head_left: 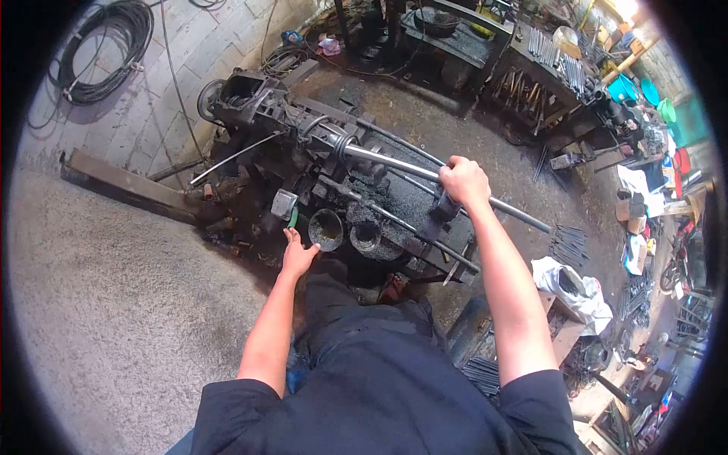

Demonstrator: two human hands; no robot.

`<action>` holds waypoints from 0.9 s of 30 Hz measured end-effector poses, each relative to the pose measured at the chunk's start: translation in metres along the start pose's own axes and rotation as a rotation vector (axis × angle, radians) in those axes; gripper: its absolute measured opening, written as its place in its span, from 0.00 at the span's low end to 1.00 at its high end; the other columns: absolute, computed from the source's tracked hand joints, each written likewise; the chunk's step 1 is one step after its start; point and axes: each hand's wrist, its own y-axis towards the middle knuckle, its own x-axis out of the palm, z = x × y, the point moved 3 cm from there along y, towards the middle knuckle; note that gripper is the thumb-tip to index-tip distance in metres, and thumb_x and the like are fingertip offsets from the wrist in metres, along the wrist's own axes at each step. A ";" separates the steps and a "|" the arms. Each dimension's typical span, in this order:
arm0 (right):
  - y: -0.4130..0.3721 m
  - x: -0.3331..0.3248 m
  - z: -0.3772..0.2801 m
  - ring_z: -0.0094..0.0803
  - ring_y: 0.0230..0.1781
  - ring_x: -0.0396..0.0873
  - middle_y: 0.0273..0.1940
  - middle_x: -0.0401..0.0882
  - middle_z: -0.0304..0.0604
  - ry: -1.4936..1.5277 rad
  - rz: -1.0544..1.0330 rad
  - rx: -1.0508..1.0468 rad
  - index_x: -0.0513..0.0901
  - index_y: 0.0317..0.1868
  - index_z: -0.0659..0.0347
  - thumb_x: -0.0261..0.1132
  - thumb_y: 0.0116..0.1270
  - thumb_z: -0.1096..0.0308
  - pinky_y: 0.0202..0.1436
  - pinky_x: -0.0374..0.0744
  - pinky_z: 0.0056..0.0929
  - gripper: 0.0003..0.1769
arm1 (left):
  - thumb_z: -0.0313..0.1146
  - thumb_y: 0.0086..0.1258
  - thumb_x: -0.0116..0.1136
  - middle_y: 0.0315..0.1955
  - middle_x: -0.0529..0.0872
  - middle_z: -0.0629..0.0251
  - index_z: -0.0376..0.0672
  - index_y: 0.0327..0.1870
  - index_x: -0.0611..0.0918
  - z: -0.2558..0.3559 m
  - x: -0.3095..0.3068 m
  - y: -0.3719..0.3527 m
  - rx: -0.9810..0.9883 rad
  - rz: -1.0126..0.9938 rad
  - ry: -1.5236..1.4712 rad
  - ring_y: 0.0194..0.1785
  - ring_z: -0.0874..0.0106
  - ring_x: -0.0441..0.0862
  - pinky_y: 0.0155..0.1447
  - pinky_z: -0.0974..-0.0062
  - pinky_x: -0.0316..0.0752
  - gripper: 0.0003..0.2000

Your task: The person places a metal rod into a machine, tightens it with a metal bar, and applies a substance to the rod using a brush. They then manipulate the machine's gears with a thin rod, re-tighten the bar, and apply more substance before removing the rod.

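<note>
My right hand [465, 182] is wrapped round a long smooth metal bar [394, 162]. The bar runs from the head of a greasy lathe-like machine [254, 102] out past my hand to the lower right. My left hand [299, 256] is open, thumb apart, its fingertips right at the lower end of a green handle [293, 218]. That handle hangs below a small grey metal box [284, 203]. Close to the left hand's right side are a round metal bowl [326, 229] and a second bowl [365, 236]. Dark metal shavings [390, 201] cover the machine bed under the bar.
A long steel beam [125, 182] lies along the left wall, below a hanging coil of black cable [106, 53]. Thin dark rods [569, 246] lie on the floor at right. A white cloth [572, 292] drapes over a box near my right arm. Cluttered workbenches [557, 64] stand behind.
</note>
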 end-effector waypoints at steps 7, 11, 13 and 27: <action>0.002 0.000 -0.002 0.52 0.53 0.83 0.48 0.86 0.55 -0.022 -0.007 -0.011 0.87 0.48 0.56 0.58 0.56 0.58 0.60 0.78 0.45 0.23 | 0.47 0.62 0.66 0.77 0.40 0.34 0.25 0.75 0.48 0.014 -0.009 -0.002 -0.057 -0.054 -0.140 0.74 0.50 0.66 0.71 0.66 0.68 0.51; 0.001 0.002 -0.001 0.52 0.53 0.82 0.49 0.85 0.55 -0.027 -0.005 -0.004 0.87 0.48 0.56 0.57 0.56 0.58 0.60 0.78 0.46 0.22 | 0.45 0.62 0.65 0.77 0.42 0.36 0.26 0.76 0.50 -0.020 0.006 0.015 0.004 -0.013 -0.063 0.74 0.51 0.64 0.73 0.66 0.64 0.49; 0.002 0.003 0.000 0.52 0.53 0.82 0.48 0.86 0.55 -0.026 0.030 -0.016 0.87 0.47 0.56 0.57 0.57 0.57 0.60 0.78 0.45 0.21 | 0.45 0.62 0.65 0.77 0.42 0.37 0.27 0.76 0.51 -0.015 -0.001 0.012 -0.011 -0.035 -0.049 0.75 0.51 0.64 0.74 0.66 0.63 0.48; 0.002 0.004 -0.003 0.52 0.52 0.83 0.47 0.86 0.54 -0.035 0.033 -0.017 0.87 0.46 0.56 0.59 0.58 0.55 0.58 0.79 0.46 0.20 | 0.49 0.62 0.64 0.76 0.43 0.34 0.28 0.76 0.51 0.008 -0.014 0.004 -0.042 -0.086 0.067 0.75 0.47 0.62 0.75 0.64 0.62 0.49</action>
